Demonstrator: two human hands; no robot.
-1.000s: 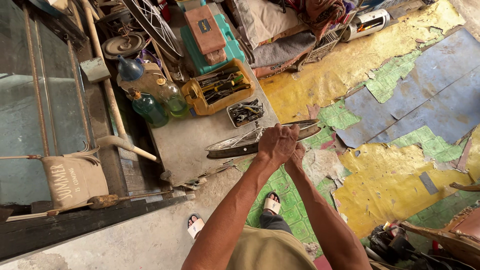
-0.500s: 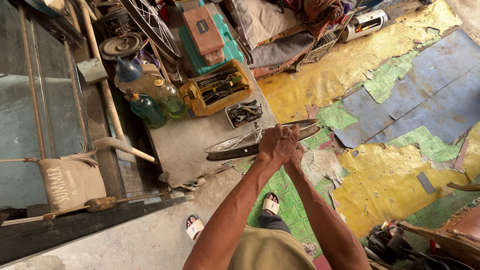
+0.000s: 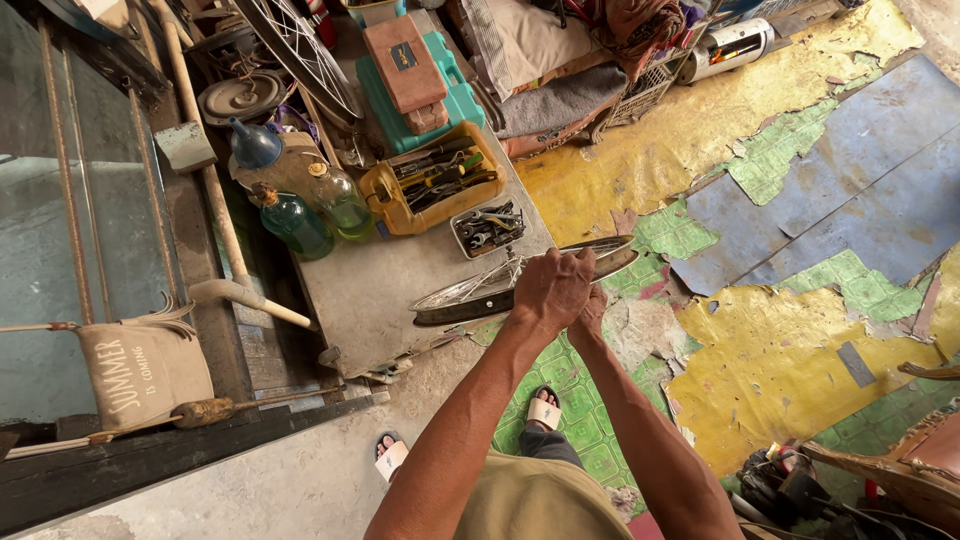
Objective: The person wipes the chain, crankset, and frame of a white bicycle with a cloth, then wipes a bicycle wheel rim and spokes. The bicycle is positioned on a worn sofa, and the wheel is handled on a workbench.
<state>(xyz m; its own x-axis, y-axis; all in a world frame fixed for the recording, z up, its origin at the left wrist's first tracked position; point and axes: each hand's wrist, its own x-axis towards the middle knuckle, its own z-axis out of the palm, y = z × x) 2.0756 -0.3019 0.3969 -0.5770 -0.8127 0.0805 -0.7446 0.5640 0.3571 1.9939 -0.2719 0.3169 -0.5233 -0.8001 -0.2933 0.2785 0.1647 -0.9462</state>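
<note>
Above the grey board [image 3: 385, 290], left hand [image 3: 553, 288] and right hand [image 3: 594, 308] both clenched around a spoked wheel rim [image 3: 470, 292]

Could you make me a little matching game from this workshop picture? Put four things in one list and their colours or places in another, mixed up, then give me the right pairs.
Things:
1. Tool tray
2. Plastic case
3. Glass bottle
4. Bicycle wheel

Descriptions:
A. Teal, under a brownish box
B. Held edge-on by both hands over the grey sheet
C. Yellow, filled with hand tools
D. Green, standing left of the tray

Pairs: 1-C, 2-A, 3-D, 4-B. The left hand grips the wheel's rim from above; the right hand is mostly hidden behind it.
</note>
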